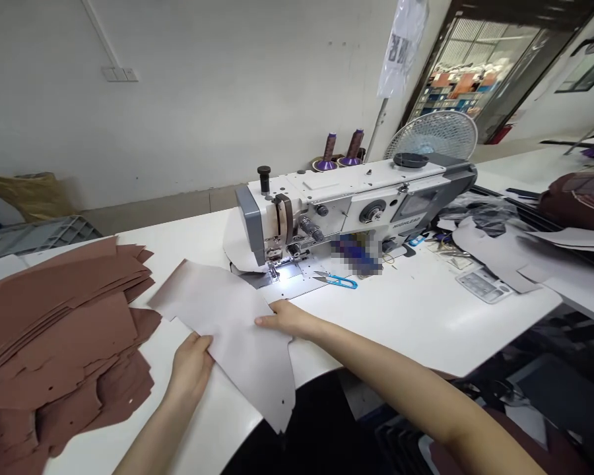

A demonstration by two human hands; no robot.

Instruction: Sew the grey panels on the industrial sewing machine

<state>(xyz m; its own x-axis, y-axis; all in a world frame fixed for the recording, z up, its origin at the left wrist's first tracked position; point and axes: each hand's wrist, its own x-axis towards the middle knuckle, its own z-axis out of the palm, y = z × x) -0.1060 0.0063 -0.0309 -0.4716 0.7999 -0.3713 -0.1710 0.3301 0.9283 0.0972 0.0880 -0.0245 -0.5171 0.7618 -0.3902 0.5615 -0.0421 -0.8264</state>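
Observation:
A pale grey-pink leather panel (237,336) lies slanted in front of the sewing machine (336,204), its lower end hanging past the table's front edge. My left hand (193,363) grips the panel's left edge, thumb on top and fingers underneath. On the opposite edge, my right hand (287,320) pinches it with the thumb on top; the other fingers are partly hidden beneath. The lit needle area (282,269) is just beyond the panel's far right edge. Blue-handled thread snips (336,280) rest on the machine bed, to the right of the needle.
Brown leather panels (54,316) are stacked on the table at left. Two thread cones (329,152) and a fan (433,135) stand behind the machine. Light cut pieces (495,254), a plastic tray (482,285) and small tools lie at right. A grey crate (44,234) is behind left.

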